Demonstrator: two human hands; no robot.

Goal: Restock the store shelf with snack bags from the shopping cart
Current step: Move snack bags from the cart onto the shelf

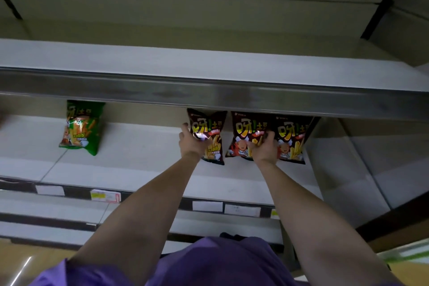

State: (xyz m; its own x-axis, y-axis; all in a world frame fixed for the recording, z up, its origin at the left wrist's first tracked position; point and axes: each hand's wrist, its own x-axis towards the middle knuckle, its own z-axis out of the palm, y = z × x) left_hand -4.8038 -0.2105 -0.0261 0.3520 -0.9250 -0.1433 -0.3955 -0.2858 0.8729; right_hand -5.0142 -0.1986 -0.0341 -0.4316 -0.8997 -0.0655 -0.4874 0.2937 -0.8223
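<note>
Three dark brown snack bags stand upright in a row on the white shelf board (144, 167). My left hand (191, 144) grips the left one (212, 127) by its left edge. My right hand (264, 148) holds the middle bag (246, 132) at its lower right, with fingers curled over its front. The third brown bag (292, 139) stands just right of it, partly overlapped by my right hand. A green snack bag (80, 127) stands alone at the shelf's left. The shopping cart is out of view.
A metal-edged upper shelf (209, 95) overhangs the bags' tops. Price labels (105, 195) line the shelf's front rail (162, 199). Lower shelves step out below. A side panel (348, 169) closes the shelf at the right. My purple shirt (220, 262) fills the bottom.
</note>
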